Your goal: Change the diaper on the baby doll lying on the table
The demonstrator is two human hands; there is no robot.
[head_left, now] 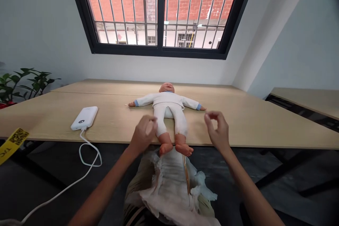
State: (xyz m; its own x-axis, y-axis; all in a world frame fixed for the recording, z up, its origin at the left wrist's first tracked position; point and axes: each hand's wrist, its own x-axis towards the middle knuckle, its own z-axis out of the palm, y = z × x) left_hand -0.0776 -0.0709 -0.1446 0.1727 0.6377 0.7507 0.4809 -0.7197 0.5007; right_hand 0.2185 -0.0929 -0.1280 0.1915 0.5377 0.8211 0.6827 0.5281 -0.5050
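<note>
A baby doll lies on its back on the table, arms spread, in a white outfit with blue cuffs. Its bare feet stick out over the table's front edge. My left hand is beside the doll's trouser leg, fingers curled in with the thumb near them; nothing shows in it. To the right of the doll, apart from it, my right hand has its thumb and index finger bent into a ring around nothing. An opened white diaper with frilled, crumpled edges lies across my lap, below the doll's feet.
On the left of the wooden table lies a white power bank, its white cable hanging over the edge. A yellow tag and a leafy plant are at far left. A barred window is ahead.
</note>
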